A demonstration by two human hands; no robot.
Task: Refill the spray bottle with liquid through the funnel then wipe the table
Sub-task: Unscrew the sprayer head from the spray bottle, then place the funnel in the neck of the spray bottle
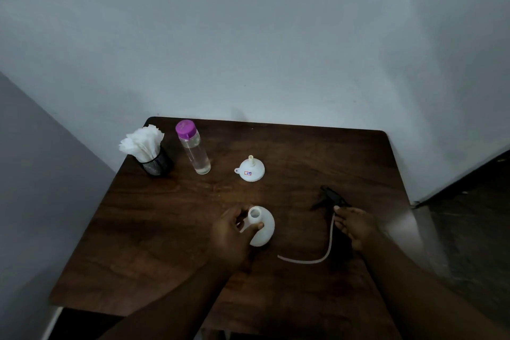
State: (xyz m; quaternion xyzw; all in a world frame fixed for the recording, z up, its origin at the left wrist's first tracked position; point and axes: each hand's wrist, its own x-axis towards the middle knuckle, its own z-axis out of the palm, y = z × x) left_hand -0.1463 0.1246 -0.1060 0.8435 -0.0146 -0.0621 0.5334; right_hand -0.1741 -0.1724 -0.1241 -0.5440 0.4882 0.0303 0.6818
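On the tabletop (165, 229), left hand (234, 232) fingers clasp the open spray bottle (263, 225) (steadying it); right hand (356, 225) pinches the sprayer head (332, 197).

Open strip of table (154, 229) between spray bottle (263, 228) and funnel (251, 169). Purple-capped bottle (195, 152), mesh napkin holder (155, 164) block far-left corner. Trigger head (332, 196) with dip tube (303, 260) bars right side.

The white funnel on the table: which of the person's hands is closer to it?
Left. The left hand, gripping the white spray bottle, is on the funnel's near side; the right hand, holding the black spray head, is farther off to the funnel's right.
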